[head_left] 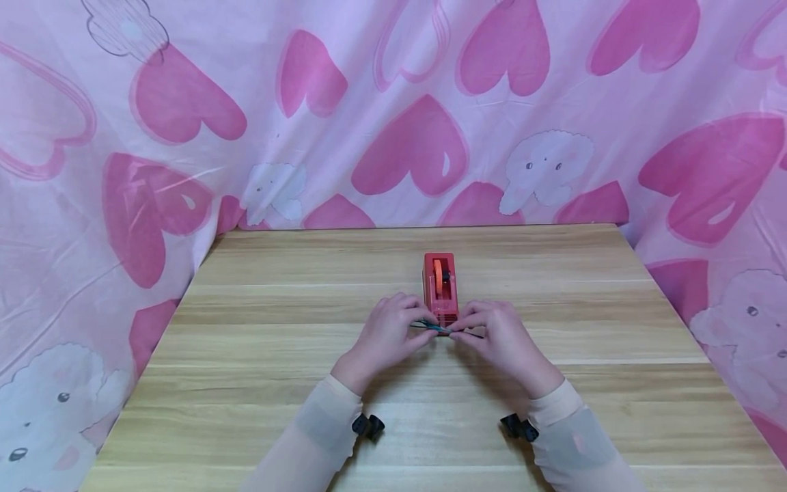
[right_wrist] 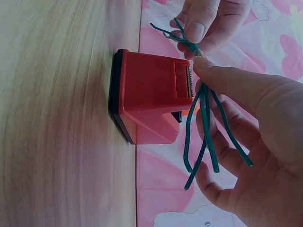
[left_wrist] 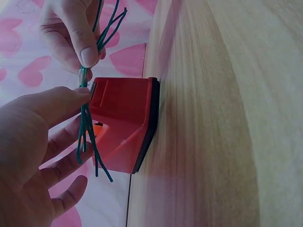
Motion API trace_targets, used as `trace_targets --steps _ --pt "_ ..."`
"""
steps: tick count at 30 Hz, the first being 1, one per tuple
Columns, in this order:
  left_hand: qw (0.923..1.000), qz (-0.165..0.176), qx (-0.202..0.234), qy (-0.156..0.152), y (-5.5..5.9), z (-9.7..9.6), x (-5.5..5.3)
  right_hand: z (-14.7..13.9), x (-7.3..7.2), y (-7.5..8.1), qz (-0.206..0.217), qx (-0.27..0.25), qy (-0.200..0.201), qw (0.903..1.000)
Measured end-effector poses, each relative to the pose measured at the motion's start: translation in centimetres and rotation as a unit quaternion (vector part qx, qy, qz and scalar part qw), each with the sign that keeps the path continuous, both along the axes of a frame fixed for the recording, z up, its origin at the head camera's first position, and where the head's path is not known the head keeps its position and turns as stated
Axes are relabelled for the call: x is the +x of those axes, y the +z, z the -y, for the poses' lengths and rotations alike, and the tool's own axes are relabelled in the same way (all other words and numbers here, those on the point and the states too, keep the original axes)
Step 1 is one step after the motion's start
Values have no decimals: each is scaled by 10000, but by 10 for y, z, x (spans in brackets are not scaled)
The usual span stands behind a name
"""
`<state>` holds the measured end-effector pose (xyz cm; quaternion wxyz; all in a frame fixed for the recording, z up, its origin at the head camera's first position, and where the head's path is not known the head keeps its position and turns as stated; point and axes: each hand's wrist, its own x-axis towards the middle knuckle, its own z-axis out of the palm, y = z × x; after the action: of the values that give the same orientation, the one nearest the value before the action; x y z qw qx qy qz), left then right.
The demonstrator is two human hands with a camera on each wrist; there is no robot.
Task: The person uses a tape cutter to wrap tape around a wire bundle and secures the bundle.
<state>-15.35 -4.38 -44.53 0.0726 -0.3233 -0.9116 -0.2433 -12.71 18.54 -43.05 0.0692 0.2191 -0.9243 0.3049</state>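
Observation:
A small bundle of thin green wires (right_wrist: 206,127) is held between both hands, its loose ends fanning out on each side. Around its middle, a short band of clear tape (left_wrist: 84,77) shows between the fingertips. My left hand (head_left: 389,329) pinches one side of the bundle with thumb and forefinger, the other fingers spread loosely below. On the opposite side, my right hand (head_left: 503,342) grips it with thumb and fingertips. Just behind the hands stands a red tape dispenser (head_left: 442,290) with an orange roll core (head_left: 438,276); its toothed cutter (right_wrist: 190,81) is close beside the bundle.
The dispenser rests on a light wood-grain table (head_left: 283,273). Pink cloth with hearts (head_left: 412,147) hangs along the back and both sides. Black wrist cameras (head_left: 369,427) sit by the sleeve cuffs, low over the tabletop.

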Motion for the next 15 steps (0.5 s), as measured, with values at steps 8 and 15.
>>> trace_targets --steps 8,15 --pt "9999 -111 -44 -71 0 -1 0 -1 -2 -2 -166 -21 14 9999" --pt "10000 -6 -39 -62 1 -2 1 -1 -2 0 -159 109 0 9998"
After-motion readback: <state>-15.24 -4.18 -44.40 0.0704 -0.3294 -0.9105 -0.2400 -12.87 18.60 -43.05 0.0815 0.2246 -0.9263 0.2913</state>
